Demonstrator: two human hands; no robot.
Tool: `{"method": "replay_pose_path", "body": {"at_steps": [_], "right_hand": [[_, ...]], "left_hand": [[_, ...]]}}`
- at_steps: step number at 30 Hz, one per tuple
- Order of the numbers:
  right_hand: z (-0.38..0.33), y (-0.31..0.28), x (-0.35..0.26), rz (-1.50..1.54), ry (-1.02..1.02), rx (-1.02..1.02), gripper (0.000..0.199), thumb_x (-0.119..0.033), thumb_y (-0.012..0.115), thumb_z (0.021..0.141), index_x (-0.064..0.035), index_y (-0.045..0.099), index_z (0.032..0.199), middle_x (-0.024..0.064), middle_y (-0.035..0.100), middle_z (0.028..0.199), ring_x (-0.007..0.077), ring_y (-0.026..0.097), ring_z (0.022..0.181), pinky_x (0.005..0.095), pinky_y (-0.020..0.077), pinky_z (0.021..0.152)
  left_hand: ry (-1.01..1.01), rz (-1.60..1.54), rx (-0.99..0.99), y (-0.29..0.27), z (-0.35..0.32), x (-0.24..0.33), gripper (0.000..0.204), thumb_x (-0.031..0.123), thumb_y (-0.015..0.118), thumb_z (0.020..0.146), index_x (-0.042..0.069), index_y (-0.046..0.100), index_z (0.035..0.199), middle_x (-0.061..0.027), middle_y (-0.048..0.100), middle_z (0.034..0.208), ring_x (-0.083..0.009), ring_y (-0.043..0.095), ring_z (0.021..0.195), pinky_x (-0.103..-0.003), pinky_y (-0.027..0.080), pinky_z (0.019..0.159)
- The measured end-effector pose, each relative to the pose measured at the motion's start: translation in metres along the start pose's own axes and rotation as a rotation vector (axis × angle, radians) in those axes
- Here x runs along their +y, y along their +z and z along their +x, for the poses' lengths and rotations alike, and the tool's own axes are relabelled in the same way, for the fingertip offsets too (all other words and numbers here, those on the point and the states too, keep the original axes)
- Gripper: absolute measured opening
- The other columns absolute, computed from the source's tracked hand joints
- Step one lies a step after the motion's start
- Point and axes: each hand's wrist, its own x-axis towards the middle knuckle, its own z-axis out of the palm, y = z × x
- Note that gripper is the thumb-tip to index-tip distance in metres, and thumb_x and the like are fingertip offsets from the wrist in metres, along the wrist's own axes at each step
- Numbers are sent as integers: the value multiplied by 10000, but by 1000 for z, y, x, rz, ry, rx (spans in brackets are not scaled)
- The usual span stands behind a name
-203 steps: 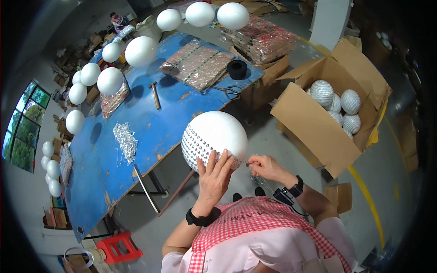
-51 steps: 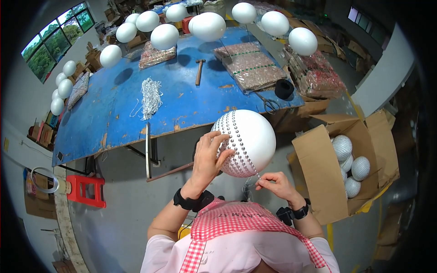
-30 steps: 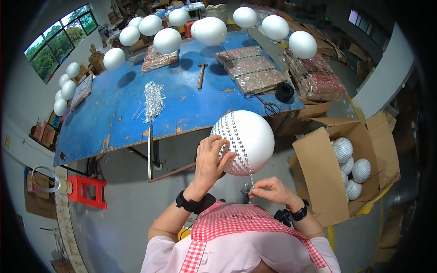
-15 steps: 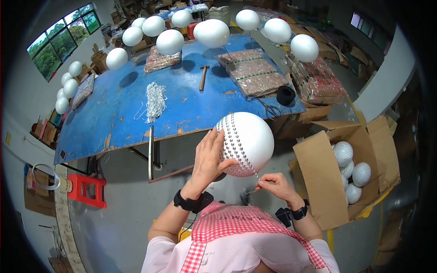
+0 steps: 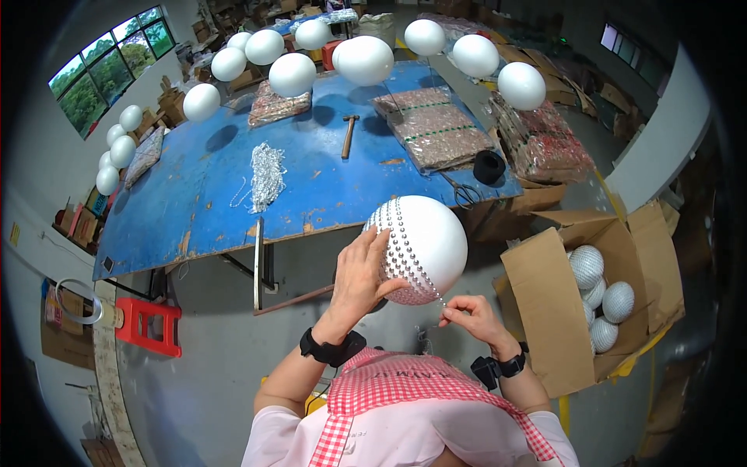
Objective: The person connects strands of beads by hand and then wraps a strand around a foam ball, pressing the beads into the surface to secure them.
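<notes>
In front of me, at the table's near edge, is a large white ball [image 5: 440,237]. Several rows of silver bead string [image 5: 403,253] run around its left part and underside. My left hand [image 5: 359,272] cups that beaded side, its fingers along the upper left and the thumb across the lower beads. Below the ball's lower right, my right hand [image 5: 473,315] pinches the bead string where it leaves the surface, drawn short and straight between ball and fingertips. The left palm hides some of the bead rows. What supports the ball from below cannot be made out.
On the blue table [image 5: 187,171] lie a heap of silver bead strings [image 5: 268,175], a hammer [image 5: 348,136], scissors [image 5: 464,191], a black spool [image 5: 489,166] and plastic-wrapped packs [image 5: 440,128]. Several white balls [image 5: 366,61] stand above it. An open carton [image 5: 548,311] at right holds beaded balls.
Both hands keep nearly the same hold. The ball sits very slightly lower in view, and the whole scene has shifted a little with my head.
</notes>
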Motion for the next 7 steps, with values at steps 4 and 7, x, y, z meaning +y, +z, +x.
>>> {"method": "replay_pose_path", "body": {"at_steps": [4, 7], "right_hand": [[3, -2, 2, 44, -55, -12, 192, -155, 599, 900, 23, 649, 849, 49, 669, 768, 110, 640, 747, 241, 501, 701], [7, -4, 7, 47, -17, -17, 194, -164, 601, 900, 19, 658, 869, 55, 671, 777, 108, 641, 758, 244, 502, 707]], "left_hand": [[-140, -333, 59, 5, 2, -4, 856, 383, 750, 714, 23, 348, 1380, -233, 424, 1365, -370, 436, 1233, -437, 334, 1024], [-183, -168, 93, 9, -1, -11, 949, 384, 766, 711, 63, 260, 1447, -224, 386, 1405, -362, 397, 1283, -447, 286, 1075]]}}
